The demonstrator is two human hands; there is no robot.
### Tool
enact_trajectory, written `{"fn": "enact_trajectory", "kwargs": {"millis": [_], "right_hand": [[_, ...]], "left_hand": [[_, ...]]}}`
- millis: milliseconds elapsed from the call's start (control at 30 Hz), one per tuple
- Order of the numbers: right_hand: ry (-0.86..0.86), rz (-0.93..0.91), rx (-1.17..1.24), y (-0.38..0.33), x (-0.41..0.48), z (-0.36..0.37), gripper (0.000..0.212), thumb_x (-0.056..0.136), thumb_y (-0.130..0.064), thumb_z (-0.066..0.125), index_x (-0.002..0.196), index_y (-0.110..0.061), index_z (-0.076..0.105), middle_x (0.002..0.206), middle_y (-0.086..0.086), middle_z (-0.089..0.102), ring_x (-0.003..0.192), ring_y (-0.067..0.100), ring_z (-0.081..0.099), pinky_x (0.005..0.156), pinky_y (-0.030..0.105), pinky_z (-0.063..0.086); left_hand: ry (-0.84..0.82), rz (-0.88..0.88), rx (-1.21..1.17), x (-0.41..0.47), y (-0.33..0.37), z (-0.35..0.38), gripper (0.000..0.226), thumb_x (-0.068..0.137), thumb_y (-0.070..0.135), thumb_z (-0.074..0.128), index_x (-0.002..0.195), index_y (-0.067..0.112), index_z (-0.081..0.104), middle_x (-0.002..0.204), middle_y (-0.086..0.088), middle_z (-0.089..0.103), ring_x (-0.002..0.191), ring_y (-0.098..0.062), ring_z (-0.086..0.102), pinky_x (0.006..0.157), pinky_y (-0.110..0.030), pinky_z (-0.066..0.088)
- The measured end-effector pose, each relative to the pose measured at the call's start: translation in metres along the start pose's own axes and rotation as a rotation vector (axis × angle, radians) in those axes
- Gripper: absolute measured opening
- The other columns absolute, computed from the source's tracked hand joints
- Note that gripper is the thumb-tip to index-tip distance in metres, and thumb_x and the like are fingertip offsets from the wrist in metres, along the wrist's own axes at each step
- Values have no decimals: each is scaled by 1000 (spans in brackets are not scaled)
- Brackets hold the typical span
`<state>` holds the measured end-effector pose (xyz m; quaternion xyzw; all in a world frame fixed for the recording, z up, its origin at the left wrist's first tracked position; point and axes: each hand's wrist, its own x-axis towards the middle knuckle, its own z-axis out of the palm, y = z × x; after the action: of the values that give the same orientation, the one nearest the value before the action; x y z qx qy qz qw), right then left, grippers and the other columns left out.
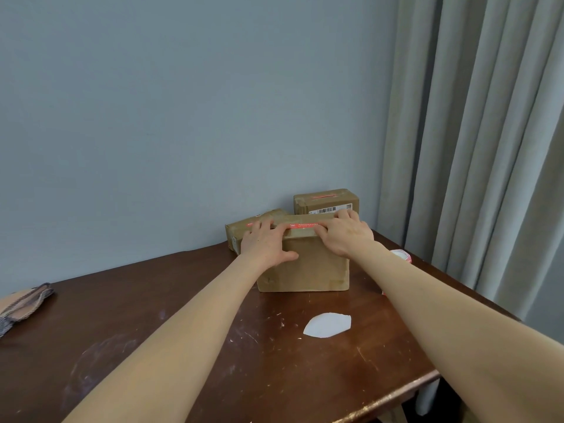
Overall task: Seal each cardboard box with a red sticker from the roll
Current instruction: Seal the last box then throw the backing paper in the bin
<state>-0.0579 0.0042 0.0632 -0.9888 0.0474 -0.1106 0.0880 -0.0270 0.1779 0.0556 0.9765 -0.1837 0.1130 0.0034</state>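
Hands down on the front cardboard box (305, 264), right of centre in the frame, broad face toward the camera, long axis left to right. Red sticker (300, 225) laid along the near top edge on that same left-to-right line, middle stretch showing between the two hands. Left hand (267, 244) flat over the sticker's left end, fingers straight and close together on top, thumb splayed down the front face. Right hand (346, 235) pressing the right end, fingers straight, slightly spread across the lid. Just behind to the left, a second box (241, 232), red strip on top; behind to the right, a third box (325, 203), red strip on top, barcode label facing forward. Sticker roll (403, 256) at the right, partly hidden by the right forearm. White backing scrap (328, 325) lower right on the scratched dark wooden table (152, 346). Fringed cloth (24, 303) at the left edge. Blue-grey wall (183, 117) behind, grey curtain (473, 148) on the right.
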Motion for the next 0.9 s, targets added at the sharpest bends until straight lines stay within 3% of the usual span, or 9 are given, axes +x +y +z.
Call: {"fn": "enact_trajectory", "kwargs": {"millis": [400,567,700,900], "right_hand": [[-5,25,-31,-2,2,-1,52,99,-49,26,137,-23,50,146,13,35,138,34,25,107,48,31],[-53,31,-13,-2,0,2,51,101,-49,21,143,-30,41,152,14,27,143,37,16,111,51,26],[32,-12,-43,-2,1,0,47,100,-46,29,132,-26,56,141,10,40,134,32,30,104,46,34],[53,-17,-25,-3,-3,0,46,99,-45,31,130,-24,59,135,8,46,128,30,37,99,44,37]], "left_hand": [[31,-11,-5,-1,1,-2,72,85,55,56,147,31,27,147,-7,34,135,-27,31,103,-42,38],[-10,-19,32,2,3,-4,73,83,56,58,146,35,28,142,-8,35,132,-28,31,101,-42,38],[37,-13,26,-1,2,1,69,85,53,58,145,30,32,141,-8,37,130,-27,34,94,-38,45],[107,4,-23,-7,-2,4,61,87,48,57,143,33,37,138,-2,43,127,-22,39,88,-36,48]]}}
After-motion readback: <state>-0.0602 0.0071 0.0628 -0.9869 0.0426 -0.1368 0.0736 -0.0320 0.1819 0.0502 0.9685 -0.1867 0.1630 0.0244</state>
